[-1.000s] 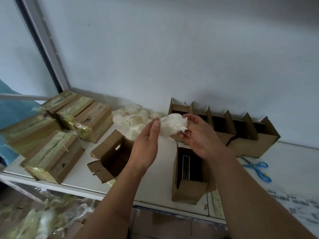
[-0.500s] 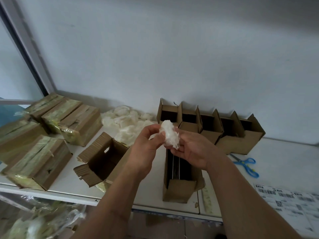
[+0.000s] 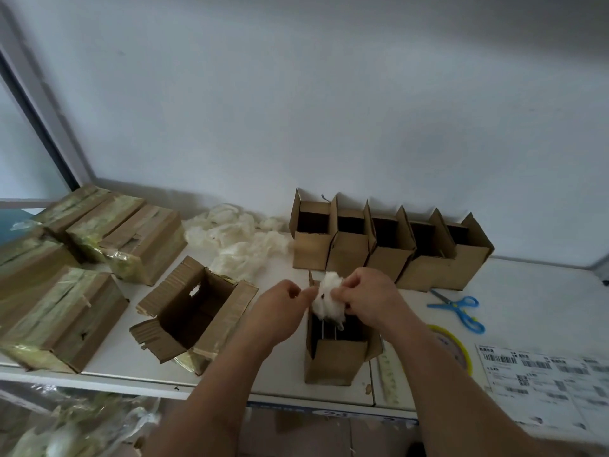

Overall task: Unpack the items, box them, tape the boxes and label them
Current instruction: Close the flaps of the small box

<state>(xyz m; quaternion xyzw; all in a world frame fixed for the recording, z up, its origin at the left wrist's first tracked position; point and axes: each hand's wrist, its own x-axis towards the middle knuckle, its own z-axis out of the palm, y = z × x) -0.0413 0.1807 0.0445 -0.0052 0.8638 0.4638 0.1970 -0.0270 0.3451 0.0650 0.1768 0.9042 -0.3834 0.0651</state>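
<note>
crumpled white wad (image 3: 327,300) pinched between fingers of left hand (image 3: 280,313) and right hand (image 3: 369,300), open cardboard box (image 3: 333,357) just below fingers

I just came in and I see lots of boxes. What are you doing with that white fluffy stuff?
A person is packing. Both hands, left hand and right hand, pinch a crumpled white wad right over the open small box, which already has something inside. Five more open boxes wait in a row by the wall, taped boxes sit at the left, and scissors, tape roll and label sheets lie at the right.
</note>
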